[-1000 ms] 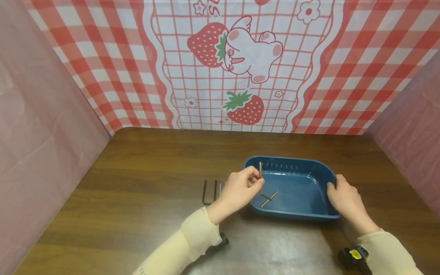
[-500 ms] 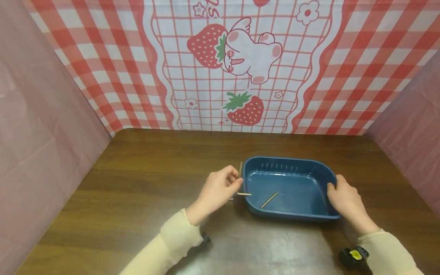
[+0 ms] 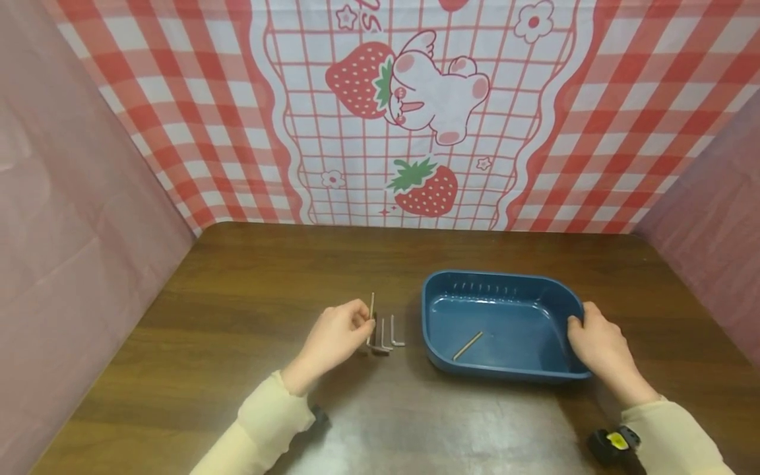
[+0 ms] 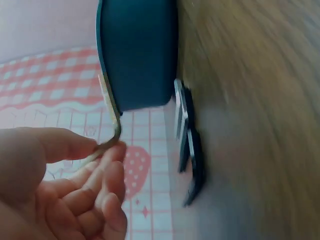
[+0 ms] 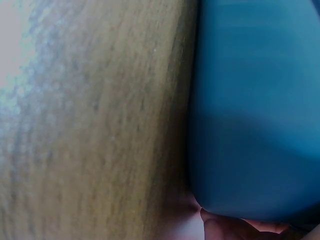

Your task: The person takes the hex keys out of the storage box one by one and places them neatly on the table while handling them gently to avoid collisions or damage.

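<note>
My left hand [image 3: 335, 336] pinches a brass-coloured L-shaped hex key [image 4: 111, 107] between thumb and fingertips, its long arm pointing away from me in the head view. Close by it on the table lie two silver hex keys [image 3: 392, 330] and a dark hex key [image 4: 197, 162], the dark one partly hidden behind the held key in the head view. My right hand [image 3: 600, 346] grips the right rim of a blue tray [image 3: 505, 374], thumb over the edge. Inside the tray, toward the front left, lies another brass-coloured hex key [image 3: 468, 345], showing as a straight rod.
The brown wooden table [image 3: 285, 264] runs back to a red-and-white strawberry cloth [image 3: 427, 191]. Pink cloths [image 3: 89, 198] hang at both sides. A dark wrist device [image 3: 608, 445] sits below the right sleeve.
My left hand has carried the brass-coloured hex key leftward out of the blue tray to beside the other hex keys on the table. The right hand stays on the tray's rim.
</note>
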`<state>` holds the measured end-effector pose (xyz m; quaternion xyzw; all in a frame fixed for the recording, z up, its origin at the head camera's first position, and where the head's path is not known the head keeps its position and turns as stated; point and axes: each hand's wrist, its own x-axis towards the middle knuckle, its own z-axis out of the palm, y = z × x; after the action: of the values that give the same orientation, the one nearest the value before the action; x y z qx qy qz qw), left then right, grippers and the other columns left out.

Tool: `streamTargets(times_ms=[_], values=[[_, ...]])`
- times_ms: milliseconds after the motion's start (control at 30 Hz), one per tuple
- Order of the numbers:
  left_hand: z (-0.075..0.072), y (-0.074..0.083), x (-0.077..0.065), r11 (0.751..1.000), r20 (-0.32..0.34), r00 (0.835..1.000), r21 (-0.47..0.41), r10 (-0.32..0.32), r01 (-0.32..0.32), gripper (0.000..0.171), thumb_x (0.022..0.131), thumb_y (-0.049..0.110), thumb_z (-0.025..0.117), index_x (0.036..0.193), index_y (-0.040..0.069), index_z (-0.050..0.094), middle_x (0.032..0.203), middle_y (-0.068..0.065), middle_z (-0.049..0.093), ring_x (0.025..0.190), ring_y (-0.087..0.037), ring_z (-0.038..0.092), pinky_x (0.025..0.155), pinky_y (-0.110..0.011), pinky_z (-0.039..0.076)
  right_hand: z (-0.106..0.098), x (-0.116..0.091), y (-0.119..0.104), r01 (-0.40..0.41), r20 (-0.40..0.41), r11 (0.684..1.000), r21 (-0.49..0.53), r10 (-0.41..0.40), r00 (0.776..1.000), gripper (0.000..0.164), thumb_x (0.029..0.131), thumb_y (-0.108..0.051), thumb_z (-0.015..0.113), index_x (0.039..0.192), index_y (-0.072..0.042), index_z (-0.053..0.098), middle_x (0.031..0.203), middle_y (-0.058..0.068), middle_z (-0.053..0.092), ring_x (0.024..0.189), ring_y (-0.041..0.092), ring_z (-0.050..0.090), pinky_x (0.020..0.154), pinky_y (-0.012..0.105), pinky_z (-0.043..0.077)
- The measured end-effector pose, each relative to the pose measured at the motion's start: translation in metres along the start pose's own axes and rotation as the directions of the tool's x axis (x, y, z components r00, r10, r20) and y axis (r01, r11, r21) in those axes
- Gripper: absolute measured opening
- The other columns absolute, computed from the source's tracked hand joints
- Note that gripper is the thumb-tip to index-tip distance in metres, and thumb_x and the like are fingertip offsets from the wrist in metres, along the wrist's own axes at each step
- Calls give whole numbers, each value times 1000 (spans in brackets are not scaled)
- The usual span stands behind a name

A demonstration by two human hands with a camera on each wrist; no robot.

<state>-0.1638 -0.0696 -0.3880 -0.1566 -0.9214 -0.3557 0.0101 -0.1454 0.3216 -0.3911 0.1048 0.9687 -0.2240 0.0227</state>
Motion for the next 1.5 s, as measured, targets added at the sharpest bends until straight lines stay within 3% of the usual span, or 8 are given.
streamTargets(times_ms=[233, 633, 900, 1067, 1167, 1267, 1367, 1500], values=[[-12, -17, -4, 987, 104, 991, 147, -82, 66, 9, 79, 20, 63, 77, 11, 61, 67, 3, 62, 52, -9, 49, 51, -25, 41, 0, 0, 0, -3, 0, 1000, -1, 3, 1000, 41, 94, -20, 32, 120, 12, 34, 111, 40, 45, 92, 55, 49, 64, 54, 42], [-17, -29, -4, 971, 172, 965, 170, -199, 170, 17, 79, 18, 62, 64, 12, 57, 53, 6, 55, 49, -11, 45, 52, -25, 37, 1, -1, 0, 1, -2, 1000, -3, -1, 1000, 43, 94, -20, 32, 121, 13, 33, 113, 41, 44, 93, 56, 48, 66, 56, 42], [-12, -32, -3, 961, 168, 958, 187, -234, 202, 27, 80, 18, 63, 54, 12, 57, 46, 4, 52, 43, -10, 44, 54, -26, 39, 1, 0, 1, -10, -2, 1000, 3, 10, 1000, 42, 94, -20, 32, 121, 13, 33, 112, 40, 44, 92, 55, 49, 65, 55, 42], [-9, -33, -3, 958, 143, 961, 200, -236, 206, 30, 76, 14, 61, 48, 14, 50, 43, 7, 44, 41, -9, 35, 46, -23, 31, 1, 0, 1, -2, -9, 1000, 4, 2, 1000, 41, 94, -20, 33, 120, 13, 34, 111, 40, 45, 91, 55, 50, 64, 54, 42], [-7, -33, -2, 957, 125, 962, 193, -244, 218, 24, 74, 12, 61, 54, 12, 47, 50, 5, 43, 45, -10, 35, 45, -23, 29, 1, 0, 1, 5, -9, 1000, 6, -5, 1000, 41, 94, -20, 33, 120, 13, 34, 111, 40, 45, 91, 55, 50, 64, 55, 42], [-6, -33, -1, 954, 116, 958, 180, -262, 239, 13, 73, 12, 62, 71, 6, 50, 61, -1, 49, 52, -14, 43, 48, -25, 35, 0, 0, 1, 5, -4, 1000, 8, -4, 1000, 42, 94, -20, 32, 120, 13, 33, 112, 40, 45, 92, 55, 49, 65, 55, 42], [-5, -33, 0, 951, 121, 952, 167, -282, 261, 25, 72, 12, 64, 90, 0, 50, 70, -6, 55, 57, -18, 51, 51, -28, 41, 0, -1, 0, 0, -3, 1000, 9, 0, 1000, 43, 94, -21, 32, 121, 13, 33, 112, 40, 44, 92, 55, 49, 65, 55, 42], [-4, -33, 1, 950, 142, 946, 154, -292, 270, 30, 73, 11, 63, 96, -2, 49, 73, -9, 56, 58, -19, 52, 52, -29, 43, 0, -1, 1, -3, 1, 1000, 9, 3, 1000, 43, 95, -21, 32, 121, 13, 32, 113, 40, 44, 93, 54, 49, 66, 55, 42]])
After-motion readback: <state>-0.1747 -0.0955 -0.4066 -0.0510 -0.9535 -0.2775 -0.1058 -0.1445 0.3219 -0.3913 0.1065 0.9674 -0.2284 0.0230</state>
